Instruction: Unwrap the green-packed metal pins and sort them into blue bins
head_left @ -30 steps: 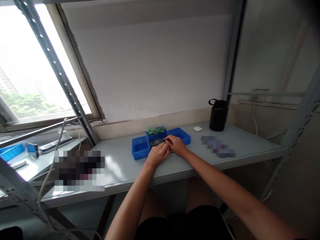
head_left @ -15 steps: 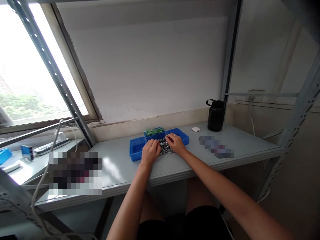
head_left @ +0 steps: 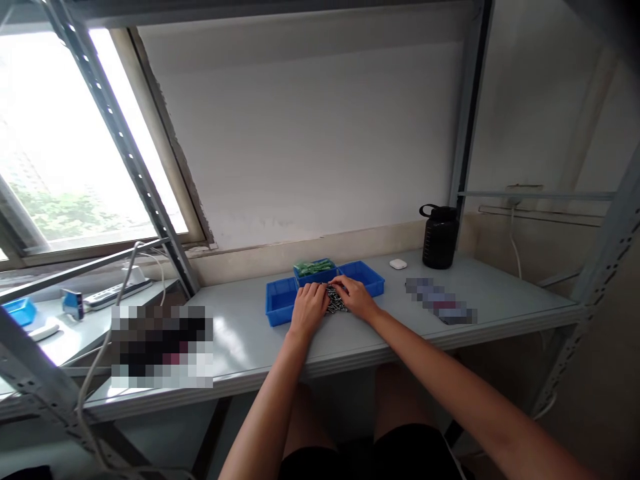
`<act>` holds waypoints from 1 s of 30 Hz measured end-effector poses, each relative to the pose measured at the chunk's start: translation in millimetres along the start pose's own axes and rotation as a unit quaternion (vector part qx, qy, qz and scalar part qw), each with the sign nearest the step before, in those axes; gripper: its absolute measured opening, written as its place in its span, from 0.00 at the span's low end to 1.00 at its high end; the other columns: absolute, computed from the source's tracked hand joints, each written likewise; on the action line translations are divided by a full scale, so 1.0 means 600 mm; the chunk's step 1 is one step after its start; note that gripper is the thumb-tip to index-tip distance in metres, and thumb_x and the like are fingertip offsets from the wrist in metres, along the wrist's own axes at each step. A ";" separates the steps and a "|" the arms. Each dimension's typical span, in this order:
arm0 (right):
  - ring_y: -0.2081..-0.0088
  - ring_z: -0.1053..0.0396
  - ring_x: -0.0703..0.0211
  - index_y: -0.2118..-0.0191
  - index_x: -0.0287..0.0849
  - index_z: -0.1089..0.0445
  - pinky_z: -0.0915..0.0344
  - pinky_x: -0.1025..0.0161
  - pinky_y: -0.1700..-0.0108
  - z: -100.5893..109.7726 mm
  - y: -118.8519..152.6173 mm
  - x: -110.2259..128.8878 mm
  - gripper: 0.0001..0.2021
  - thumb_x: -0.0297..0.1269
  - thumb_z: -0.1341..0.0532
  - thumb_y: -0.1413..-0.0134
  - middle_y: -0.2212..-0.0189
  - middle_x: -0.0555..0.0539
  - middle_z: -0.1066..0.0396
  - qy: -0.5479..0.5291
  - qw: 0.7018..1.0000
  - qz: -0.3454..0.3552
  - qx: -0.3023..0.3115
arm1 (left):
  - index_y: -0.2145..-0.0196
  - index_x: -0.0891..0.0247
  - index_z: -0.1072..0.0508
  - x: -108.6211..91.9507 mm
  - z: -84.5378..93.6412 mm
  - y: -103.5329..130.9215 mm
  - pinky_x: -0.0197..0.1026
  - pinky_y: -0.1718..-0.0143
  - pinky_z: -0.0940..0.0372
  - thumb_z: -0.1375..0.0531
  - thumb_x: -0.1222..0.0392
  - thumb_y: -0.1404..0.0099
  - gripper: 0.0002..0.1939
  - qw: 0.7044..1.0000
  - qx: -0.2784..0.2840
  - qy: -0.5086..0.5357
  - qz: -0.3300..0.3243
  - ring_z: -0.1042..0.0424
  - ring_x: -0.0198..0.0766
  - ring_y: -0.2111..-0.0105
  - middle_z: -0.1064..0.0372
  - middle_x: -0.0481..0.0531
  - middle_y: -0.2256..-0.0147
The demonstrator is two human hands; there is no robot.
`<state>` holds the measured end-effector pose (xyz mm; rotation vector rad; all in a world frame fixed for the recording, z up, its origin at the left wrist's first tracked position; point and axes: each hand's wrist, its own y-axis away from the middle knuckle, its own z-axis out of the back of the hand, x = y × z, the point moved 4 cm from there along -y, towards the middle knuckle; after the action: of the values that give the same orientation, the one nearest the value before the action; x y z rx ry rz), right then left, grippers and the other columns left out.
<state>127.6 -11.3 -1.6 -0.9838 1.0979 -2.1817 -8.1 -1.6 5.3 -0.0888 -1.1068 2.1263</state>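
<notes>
A pile of small metal screws (head_left: pixel 337 301) lies on the grey table between my hands. My left hand (head_left: pixel 310 307) rests at the pile's left side, its fingers bent and close together; anything under them is hidden. At the pile's right side is my right hand (head_left: pixel 356 297), with thumb and fingers pinched at the upper edge of the screws; what they hold is too small to name. One blue tray (head_left: pixel 280 303) stands left of the hands, another blue tray (head_left: pixel 367 277) to the right. Behind them, a third tray holds green packets (head_left: pixel 315 267).
A black bottle (head_left: pixel 440 237) and a small white case (head_left: pixel 398 264) stand at the back right. Blurred-out items lie at the right and left of the table (head_left: pixel 250 380). Metal shelf posts frame both sides, and a white cable (head_left: pixel 93 373) hangs at the left.
The view has shifted slightly, so the scene sits lower and further right. My right hand has come lower over the screws, nearer my left hand, whose fingers have spread a little over the pile's edge.
</notes>
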 end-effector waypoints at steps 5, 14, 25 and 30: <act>0.60 0.30 0.58 0.59 0.43 0.33 0.37 0.62 0.57 -0.002 -0.001 -0.004 0.10 0.37 0.50 0.39 0.63 0.46 0.28 0.022 1.000 -0.007 0.003 | 0.63 0.63 0.33 0.005 -0.001 -0.001 0.42 0.64 0.43 0.51 0.61 0.33 0.08 0.999 -0.035 0.011 0.008 0.36 0.40 0.67 0.34 0.53 0.68; 0.59 0.31 0.57 0.57 0.44 0.33 0.36 0.61 0.57 -0.014 0.002 -0.002 0.12 0.35 0.52 0.38 0.62 0.45 0.28 0.107 0.991 0.029 0.081 | 0.63 0.65 0.36 0.008 0.012 0.000 0.41 0.63 0.38 0.51 0.62 0.33 0.07 0.990 -0.103 0.094 0.000 0.36 0.39 0.67 0.34 0.54 0.68; 0.65 0.29 0.58 0.59 0.42 0.33 0.39 0.65 0.63 -0.021 0.006 0.001 0.13 0.35 0.54 0.37 0.67 0.45 0.27 0.154 0.979 0.028 0.132 | 0.61 0.64 0.35 0.002 0.010 0.000 0.39 0.63 0.35 0.51 0.61 0.33 0.08 0.988 -0.074 0.134 0.000 0.32 0.39 0.63 0.32 0.54 0.64; 0.63 0.29 0.58 0.57 0.44 0.34 0.39 0.65 0.62 -0.009 0.004 0.008 0.12 0.38 0.53 0.37 0.65 0.47 0.27 0.102 0.989 0.000 0.107 | 0.61 0.63 0.36 0.008 0.002 0.005 0.36 0.68 0.36 0.50 0.60 0.33 0.07 0.987 -0.063 0.140 0.038 0.30 0.37 0.66 0.31 0.52 0.67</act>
<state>120.9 -13.6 -3.8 -0.6808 0.9250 -2.3822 -13.9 -0.4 5.1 -0.4806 -1.0818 2.0326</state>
